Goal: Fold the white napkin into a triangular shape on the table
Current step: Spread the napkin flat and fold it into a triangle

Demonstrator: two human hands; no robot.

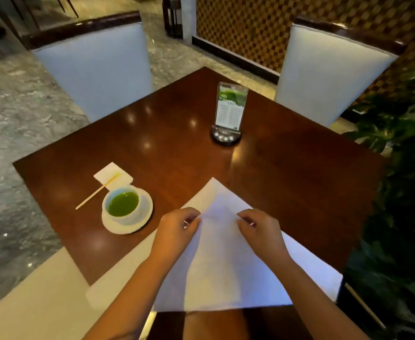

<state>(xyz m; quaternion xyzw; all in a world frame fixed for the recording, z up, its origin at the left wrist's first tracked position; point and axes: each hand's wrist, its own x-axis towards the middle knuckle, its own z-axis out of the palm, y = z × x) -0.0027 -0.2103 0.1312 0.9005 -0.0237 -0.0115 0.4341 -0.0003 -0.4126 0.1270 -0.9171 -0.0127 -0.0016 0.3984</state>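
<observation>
Both hands, left hand (177, 229) and right hand (260, 229), pinch napkin (221, 261) folds in their fingers. Risk: the cup (123, 204) at 9 o'clock, seemingly close; a sideways tug spills it.

You won't find any text here that can be read. The only printed thing is the card in the clear stand (231, 106), far beyond your fingertips toward the table's (177, 143) far corner: it has a green top and rows of small marks below, too blurred to make out. The buttons on its dark base (225, 137) are equally illegible.
</observation>
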